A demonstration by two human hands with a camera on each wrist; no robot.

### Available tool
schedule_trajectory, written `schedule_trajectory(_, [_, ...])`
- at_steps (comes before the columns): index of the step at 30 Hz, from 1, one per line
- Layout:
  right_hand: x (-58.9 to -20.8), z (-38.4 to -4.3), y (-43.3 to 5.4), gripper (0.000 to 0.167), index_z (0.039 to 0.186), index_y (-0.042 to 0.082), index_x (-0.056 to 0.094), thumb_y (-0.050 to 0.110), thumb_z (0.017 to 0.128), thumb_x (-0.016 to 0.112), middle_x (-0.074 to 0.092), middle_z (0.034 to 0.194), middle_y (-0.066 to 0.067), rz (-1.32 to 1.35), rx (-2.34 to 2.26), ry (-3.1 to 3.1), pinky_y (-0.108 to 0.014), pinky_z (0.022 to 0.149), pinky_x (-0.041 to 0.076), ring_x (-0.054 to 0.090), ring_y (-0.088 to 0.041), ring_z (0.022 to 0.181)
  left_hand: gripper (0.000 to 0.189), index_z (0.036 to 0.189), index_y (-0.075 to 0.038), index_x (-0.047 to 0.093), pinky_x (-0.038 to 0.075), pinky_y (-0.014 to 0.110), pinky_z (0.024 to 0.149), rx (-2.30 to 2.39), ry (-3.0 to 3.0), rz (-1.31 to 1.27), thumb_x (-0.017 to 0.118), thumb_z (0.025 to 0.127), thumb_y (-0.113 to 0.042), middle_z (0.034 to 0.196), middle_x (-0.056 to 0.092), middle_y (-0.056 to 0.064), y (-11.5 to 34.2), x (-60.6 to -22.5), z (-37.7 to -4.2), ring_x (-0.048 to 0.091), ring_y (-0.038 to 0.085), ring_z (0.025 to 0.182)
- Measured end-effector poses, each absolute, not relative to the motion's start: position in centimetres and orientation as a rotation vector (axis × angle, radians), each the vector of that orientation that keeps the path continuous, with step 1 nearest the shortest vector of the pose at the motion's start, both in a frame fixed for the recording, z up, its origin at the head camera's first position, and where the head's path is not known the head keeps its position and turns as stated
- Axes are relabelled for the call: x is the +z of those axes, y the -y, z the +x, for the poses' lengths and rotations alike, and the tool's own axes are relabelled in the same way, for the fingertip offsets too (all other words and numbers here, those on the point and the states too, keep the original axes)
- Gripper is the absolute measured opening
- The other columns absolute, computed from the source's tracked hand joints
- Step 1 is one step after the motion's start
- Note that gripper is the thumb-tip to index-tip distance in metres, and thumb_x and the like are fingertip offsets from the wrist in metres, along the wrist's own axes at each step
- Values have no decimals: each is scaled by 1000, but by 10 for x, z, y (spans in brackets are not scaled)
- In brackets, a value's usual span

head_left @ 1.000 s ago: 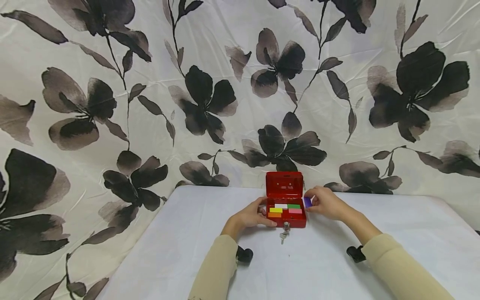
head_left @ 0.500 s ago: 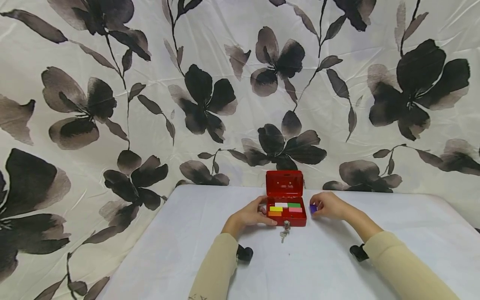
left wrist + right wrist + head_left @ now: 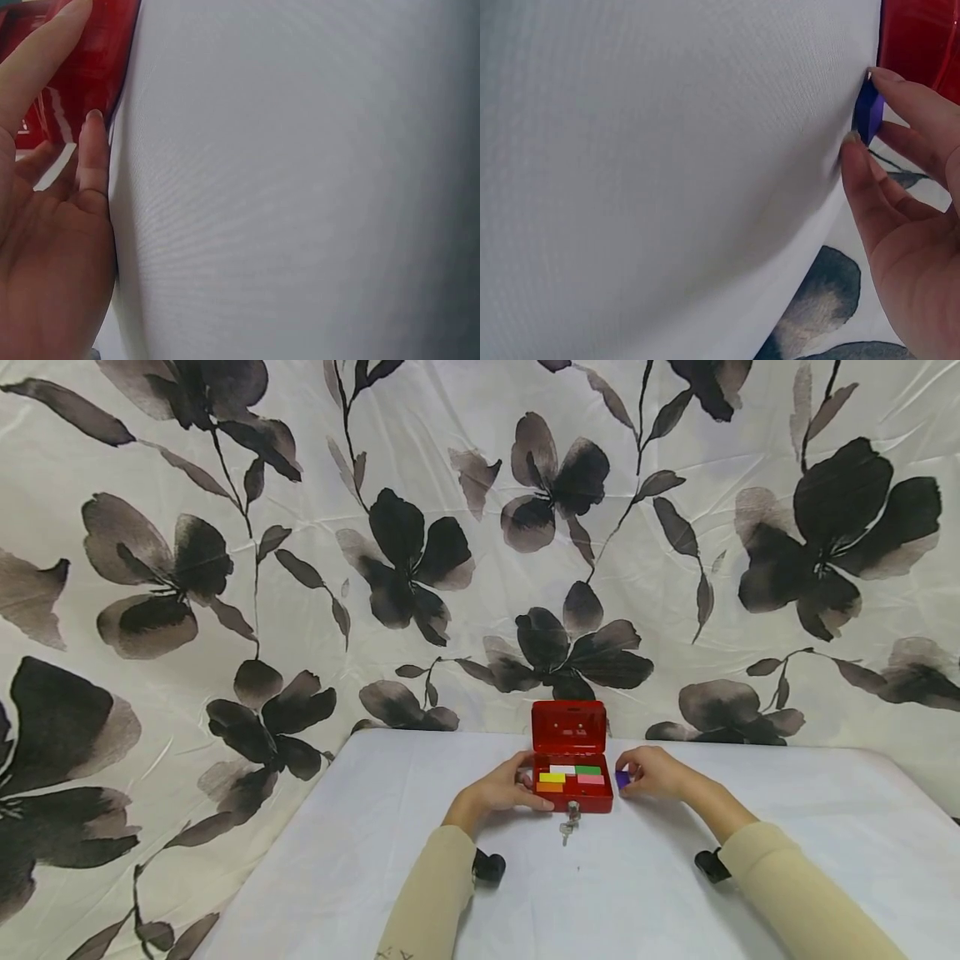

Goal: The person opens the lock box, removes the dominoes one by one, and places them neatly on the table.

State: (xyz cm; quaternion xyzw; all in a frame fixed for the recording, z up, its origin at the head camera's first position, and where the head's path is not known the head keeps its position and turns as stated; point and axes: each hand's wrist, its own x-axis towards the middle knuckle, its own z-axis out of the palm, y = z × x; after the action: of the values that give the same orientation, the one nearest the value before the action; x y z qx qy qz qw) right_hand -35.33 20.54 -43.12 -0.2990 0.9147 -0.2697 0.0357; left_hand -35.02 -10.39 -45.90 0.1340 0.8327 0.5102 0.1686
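Observation:
A red cash box (image 3: 573, 804) stands with its lid (image 3: 569, 727) raised. White, green (image 3: 588, 770), yellow (image 3: 552, 777), pink (image 3: 591, 779) and orange (image 3: 550, 787) blocks lie inside. My left hand (image 3: 495, 790) holds the box at its left side, thumb at the front; the left wrist view shows a thumb (image 3: 41, 56) and a fingertip against the red wall. Just right of the box, my right hand (image 3: 660, 772) pinches a purple block (image 3: 867, 112) between thumb and fingers, low at the tabletop. Part of that block is hidden by the fingers.
Keys (image 3: 566, 833) hang from the lock at the box's front. A white cloth covers the table (image 3: 592, 910). Behind it rises a floral curtain (image 3: 465, 610). A black wrist device (image 3: 489, 868) shows at each sleeve.
My right hand carried the purple block from beside the box's upper right down and right to the tabletop, then shifted slightly left towards the box. The left hand has stayed in place.

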Motion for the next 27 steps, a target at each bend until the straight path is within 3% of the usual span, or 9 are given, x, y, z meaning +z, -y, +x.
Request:
schedule_trajectory(19, [-431,-355,-202,32,111,-4,69,8,84,81,62,87,-9,-847,-804,-2779,-33,73,50,53,-18,79,93,157,-20,37,45,51,108,1451,-2359,394,89,79,-25,135,54,4,107,-459,-353,46,25,123])
schedule_trajectory(27, [-428,-352,-203,47,122,-7,62,12,84,82,63,93,-12,-793,-807,-2757,-37,77,54,57,-19,81,93,156,-21,38,49,49,105,1454,-2346,392,89,79,-24,137,53,4,106,-460,-353,46,25,123])
